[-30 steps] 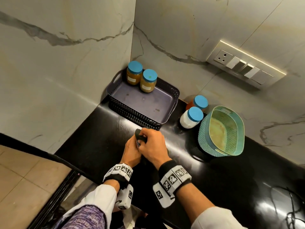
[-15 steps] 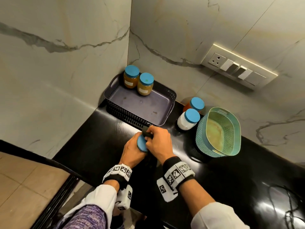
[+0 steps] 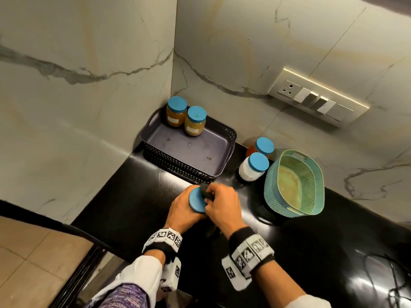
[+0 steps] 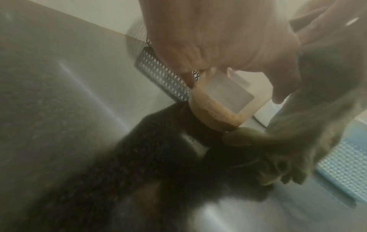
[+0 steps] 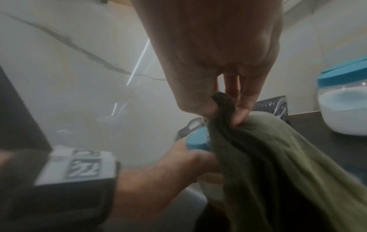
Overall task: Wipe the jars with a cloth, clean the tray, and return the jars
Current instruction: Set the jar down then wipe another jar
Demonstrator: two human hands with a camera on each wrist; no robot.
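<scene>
nearest the person, at about 6 o'clock on the black tabletop (image 3: 133,203), the left hand (image 3: 181,213) wraps its fingers around a blue-lidded jar (image 3: 196,200) and holds it just above the surface; the left wrist view shows the jar's (image 4: 224,100) pale label and brownish contents between the curled fingers. the right hand (image 3: 223,207), touching the jar from 3 o'clock, pinches a dark olive cloth (image 5: 258,157) between thumb and fingertips (image 5: 241,114), and the cloth drapes against the jar's side and lid edge. by my reading this is the wiping step on one jar, mid-task rather than near the end. further out, at 12 o'clock, the dark perforated tray (image 3: 231,138) sits in the wall corner with two amber-filled jars (image 3: 185,117) standing at its far left end; its floor shows a few small specks, so the tray likely has not been cleaned yet. at about 2 o'clock, outside the tray, a white-filled jar (image 3: 252,167) and an orange-filled jar (image 3: 261,147) stand close together on the tabletop, just beside a teal mesh basket (image 3: 272,185). whether those two are already wiped cannot be told. what seems left: finish this jar, take out and wipe the two in the tray, wipe the tray, then put all five jars back. a switch panel (image 3: 315,98) is on the far wall at 1 o'clock.
</scene>
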